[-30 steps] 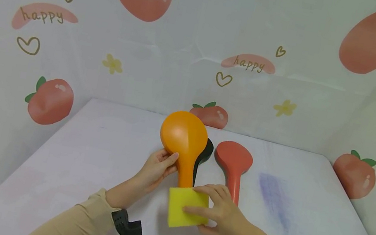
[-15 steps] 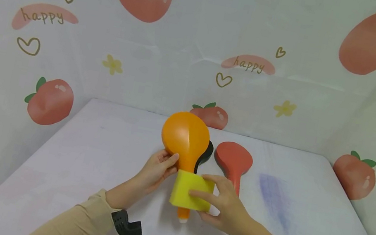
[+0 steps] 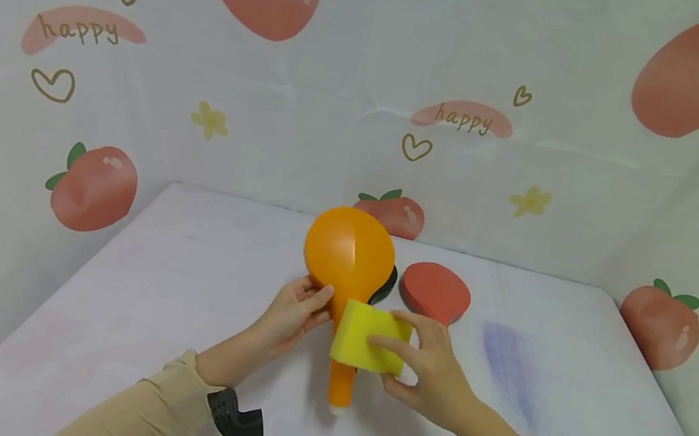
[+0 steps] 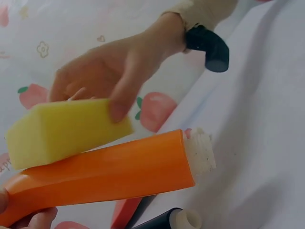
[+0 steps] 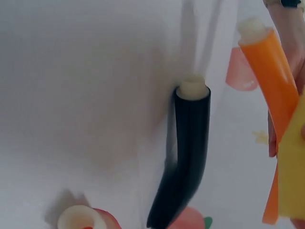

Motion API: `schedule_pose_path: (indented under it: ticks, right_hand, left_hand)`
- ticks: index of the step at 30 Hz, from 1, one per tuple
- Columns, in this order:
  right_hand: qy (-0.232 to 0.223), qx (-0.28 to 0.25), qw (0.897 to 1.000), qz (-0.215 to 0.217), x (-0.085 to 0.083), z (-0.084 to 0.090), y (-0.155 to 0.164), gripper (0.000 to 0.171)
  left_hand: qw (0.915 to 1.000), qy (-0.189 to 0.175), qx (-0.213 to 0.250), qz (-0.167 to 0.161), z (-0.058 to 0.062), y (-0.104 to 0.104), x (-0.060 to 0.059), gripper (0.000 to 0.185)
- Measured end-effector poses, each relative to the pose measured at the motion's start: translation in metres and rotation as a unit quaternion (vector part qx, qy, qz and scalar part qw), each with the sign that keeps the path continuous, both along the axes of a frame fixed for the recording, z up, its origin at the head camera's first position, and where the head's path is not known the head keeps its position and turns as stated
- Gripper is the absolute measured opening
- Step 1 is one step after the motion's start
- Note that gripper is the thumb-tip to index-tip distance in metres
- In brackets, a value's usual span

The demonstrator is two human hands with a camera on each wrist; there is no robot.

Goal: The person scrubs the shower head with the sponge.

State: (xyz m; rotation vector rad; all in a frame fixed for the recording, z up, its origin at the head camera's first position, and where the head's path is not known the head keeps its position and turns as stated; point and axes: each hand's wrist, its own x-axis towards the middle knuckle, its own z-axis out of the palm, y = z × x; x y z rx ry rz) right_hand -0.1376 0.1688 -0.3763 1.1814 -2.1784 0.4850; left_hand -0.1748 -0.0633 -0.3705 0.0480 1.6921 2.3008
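My left hand (image 3: 293,317) grips an orange shower head (image 3: 349,249) by its neck, thumb on top, the round head pointing away from me. Its handle runs toward me and ends in a white threaded connector (image 4: 202,151). My right hand (image 3: 434,377) pinches a yellow sponge (image 3: 372,339) between thumb and fingers. In the left wrist view the sponge lies along the upper part of the orange handle, near the neck. The sponge hides part of the handle in the head view.
Behind the orange one lies a black shower head (image 5: 191,136), mostly covered in the head view. A red shower head (image 3: 435,291) lies to its right on the white table (image 3: 188,260). A fruit-printed cloth (image 3: 310,125) stands behind the table.
The sponge in my right hand has moved up the handle from its lower end toward the neck, uncovering the white connector. The orange shower head has shifted slightly right.
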Motion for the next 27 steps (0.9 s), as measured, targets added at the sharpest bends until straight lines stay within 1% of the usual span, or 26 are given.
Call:
schedule_pose_path:
  ticks: [1,3,5,7,9,11,13,16,18,20,22,24,27]
  right_hand:
    - [-0.001,-0.018,1.0,-0.01,-0.003,0.001,0.0,0.046]
    - [-0.016,-0.048,0.998,-0.03,-0.006,0.003,0.0,0.044]
    - [-0.031,-0.071,0.996,-0.044,-0.008,0.003,0.001,0.047]
    - [-0.046,-0.081,0.994,-0.051,-0.009,0.001,0.001,0.051]
    - [-0.061,-0.08,0.994,-0.05,-0.008,0.0,0.001,0.052]
    - [-0.076,-0.068,0.994,-0.042,-0.005,-0.002,0.001,0.049]
    - [-0.092,-0.049,0.994,-0.03,-0.001,-0.003,0.001,0.042]
    - [-0.104,-0.014,0.994,-0.007,0.006,-0.004,0.002,0.041]
    - [-0.095,0.017,0.995,0.011,0.01,-0.006,0.002,0.045]
    - [-0.077,0.045,0.995,0.034,0.014,-0.008,0.002,0.054]
    - [-0.057,0.07,0.994,0.055,0.016,-0.01,0.002,0.058]
    - [-0.045,0.081,0.993,0.07,0.017,-0.01,0.003,0.06]
    - [-0.037,0.074,0.995,0.062,0.015,-0.008,0.004,0.06]
  left_hand:
    - [1.0,0.001,0.001,-0.007,0.0,0.001,0.0,0.041]
    - [0.9998,0.002,0.003,-0.019,-0.001,0.001,0.001,0.041]
    - [0.9996,0.004,0.008,-0.025,-0.001,0.002,0.001,0.042]
    - [0.9996,0.003,0.01,-0.027,-0.001,0.002,0.002,0.042]
    - [0.9995,0.005,0.011,-0.029,0.0,0.002,0.002,0.042]
    - [0.9995,0.004,0.011,-0.028,0.001,0.002,0.002,0.041]
    - [0.9997,0.002,0.011,-0.019,0.002,0.002,0.001,0.04]
    - [0.9999,-0.002,0.011,-0.004,0.003,0.0,0.0,0.039]
    - [0.9999,-0.003,0.012,0.005,0.004,0.0,-0.001,0.039]
    - [0.9998,-0.003,0.014,0.012,0.005,-0.001,-0.002,0.04]
    - [0.9997,-0.001,0.017,0.016,0.005,-0.001,-0.003,0.041]
    - [0.9996,-0.001,0.021,0.018,0.006,-0.001,-0.003,0.042]
    - [0.9995,0.0,0.026,0.016,0.006,-0.002,-0.003,0.043]
